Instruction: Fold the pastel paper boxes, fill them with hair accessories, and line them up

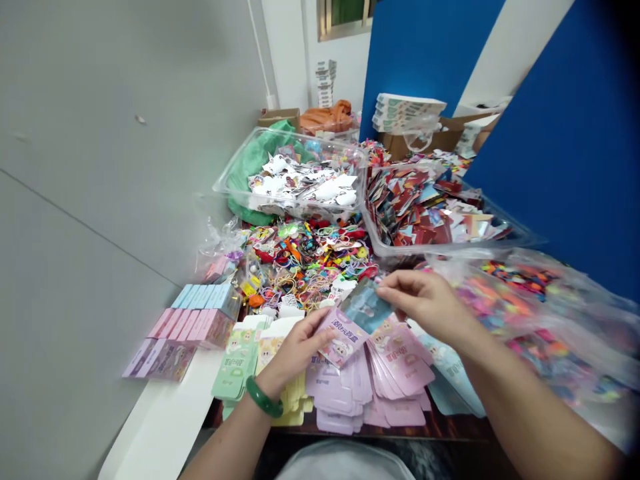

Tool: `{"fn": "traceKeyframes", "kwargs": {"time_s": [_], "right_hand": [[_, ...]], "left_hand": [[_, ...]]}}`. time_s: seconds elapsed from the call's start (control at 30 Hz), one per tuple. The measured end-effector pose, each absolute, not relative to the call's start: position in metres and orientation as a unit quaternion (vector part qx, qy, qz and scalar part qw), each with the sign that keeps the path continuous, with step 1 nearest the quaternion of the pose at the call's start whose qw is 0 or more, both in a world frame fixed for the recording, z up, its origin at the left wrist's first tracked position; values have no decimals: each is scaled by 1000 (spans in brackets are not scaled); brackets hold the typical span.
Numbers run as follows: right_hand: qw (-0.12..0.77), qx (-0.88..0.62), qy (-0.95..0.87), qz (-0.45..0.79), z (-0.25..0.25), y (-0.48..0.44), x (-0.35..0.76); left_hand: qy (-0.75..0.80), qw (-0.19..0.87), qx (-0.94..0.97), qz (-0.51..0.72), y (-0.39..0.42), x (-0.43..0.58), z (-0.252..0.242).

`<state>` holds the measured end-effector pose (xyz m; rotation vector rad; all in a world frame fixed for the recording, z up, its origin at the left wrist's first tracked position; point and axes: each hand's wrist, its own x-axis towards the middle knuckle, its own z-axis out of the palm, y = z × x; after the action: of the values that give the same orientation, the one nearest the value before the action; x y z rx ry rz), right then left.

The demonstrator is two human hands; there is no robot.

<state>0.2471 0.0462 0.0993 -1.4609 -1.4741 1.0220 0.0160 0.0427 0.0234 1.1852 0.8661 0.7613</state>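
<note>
My left hand (pixel 295 350) grips a pink printed card (pixel 339 338) by its lower edge, with a green bangle (pixel 263 397) on that wrist. My right hand (pixel 425 303) pinches a pale blue glossy packet (pixel 365 307) by its edge, and the packet overlaps the top of the card. Below my hands lies a fanned pile of pink and lilac cards (pixel 397 377). Green and yellow cards (pixel 237 367) sit under and beside my left hand. A heap of colourful hair ties (pixel 313 260) lies just beyond my hands.
Clear plastic tubs (pixel 293 175) (pixel 435 207) of printed pieces stand behind the heap. A bulging clear bag (pixel 543 320) of colourful items lies at right. Boxed card stacks (pixel 197 320) line a white ledge (pixel 160 427) beside a grey wall (pixel 100 167). Cardboard boxes (pixel 413 143) and a blue panel (pixel 560 153) stand beyond.
</note>
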Motion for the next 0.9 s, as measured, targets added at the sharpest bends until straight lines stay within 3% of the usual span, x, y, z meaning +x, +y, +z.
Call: {"fn": "traceKeyframes", "kwargs": {"time_s": [0.1,0.27,0.33,0.4,0.6,0.9], "right_hand": [[389,-564,-612,394,95,41,242],[395,-666,-594,215,101,40,293],[324,-767,-544,100,105,44,338],[180,-857,-482,38,104,50,385],[102,-863,-471,150,68,64,453],[168,-844,-475,183,60,58,478]], "left_hand": [[395,682,521,328,43,18,24],[440,672,503,318,45,15,24],[452,669,499,316,46,13,24],[458,667,494,319,47,11,25],[468,668,487,312,47,16,23],[474,663,494,303,48,21,25]]}}
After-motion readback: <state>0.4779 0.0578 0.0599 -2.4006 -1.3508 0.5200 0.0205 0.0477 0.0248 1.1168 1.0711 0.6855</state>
